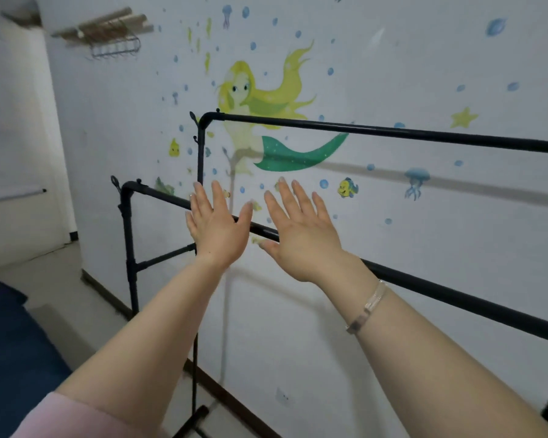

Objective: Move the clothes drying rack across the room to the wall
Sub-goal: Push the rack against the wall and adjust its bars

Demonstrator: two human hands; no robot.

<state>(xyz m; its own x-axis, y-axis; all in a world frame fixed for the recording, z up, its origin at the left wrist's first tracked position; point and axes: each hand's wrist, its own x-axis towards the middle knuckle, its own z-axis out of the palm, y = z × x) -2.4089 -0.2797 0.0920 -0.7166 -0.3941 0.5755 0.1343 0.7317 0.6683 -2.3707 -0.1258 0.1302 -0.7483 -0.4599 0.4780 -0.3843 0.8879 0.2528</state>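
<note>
The black metal clothes drying rack (393, 134) stands close against the white wall (440, 248), which carries mermaid and sea-creature stickers. It has a higher far rail and a lower near rail (159, 194) running from left to right. My left hand (217, 222) and my right hand (301, 232) are raised side by side in front of the near rail, backs toward me, fingers spread. Neither hand grips the rail; both hold nothing. A silver bracelet (367, 306) sits on my right wrist.
A wire shelf with rolled tubes (108, 33) hangs high on the wall at the left. A dark blue mat or mattress (13, 358) lies on the floor at the lower left. The rack's foot (193, 420) rests near the brown skirting board (234, 396).
</note>
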